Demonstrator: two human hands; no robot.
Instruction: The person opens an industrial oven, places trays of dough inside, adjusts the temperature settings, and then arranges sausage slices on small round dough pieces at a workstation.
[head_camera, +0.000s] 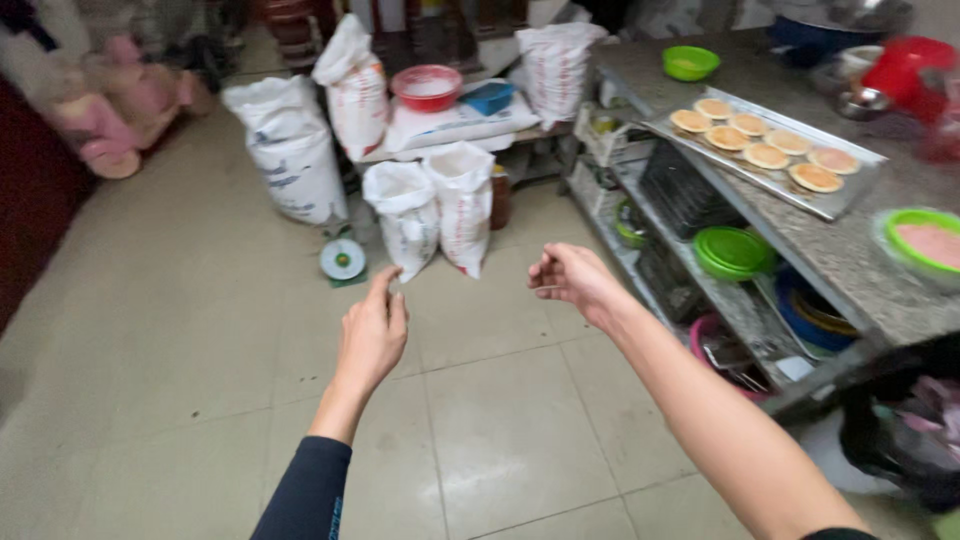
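Containers: metal tray (846, 196) on the stone counter (868, 270), far right of the fingers, carries eight round golden-brown flat cakes (765, 155) in two rows. Green-rimmed bowl (923, 240) at the counter's near edge holds a pale pink mass. Empty-looking green bowl (690, 62) at the counter's far end. Red basin (426, 86), beyond the fingers on a low platform, holds something white; a blue tub (489, 97) sits just beside it, contents not visible. Stack of green lids or plates (733, 252) on the shelf under the counter.

White sacks (438, 215): two stand upright on the tiled floor, tops rolled open, contents not discernible. Taller sacks (290, 150) stand behind them to the left. Small green-faced scale (343, 259) on the floor just left of the pair.

Left hand (372, 330): held out over the floor, fingers straight and pressed together, thumb alongside, holding nothing. The two sacks lie just beyond its fingertips (385, 279), not touching; the scale lies slightly left of them.

Right hand (572, 277): fingers loosely curled inward, knuckles up, nothing gripped that I can see. The sacks lie to the left of its fingers (541, 277), apart; the under-counter shelf lies to their right.
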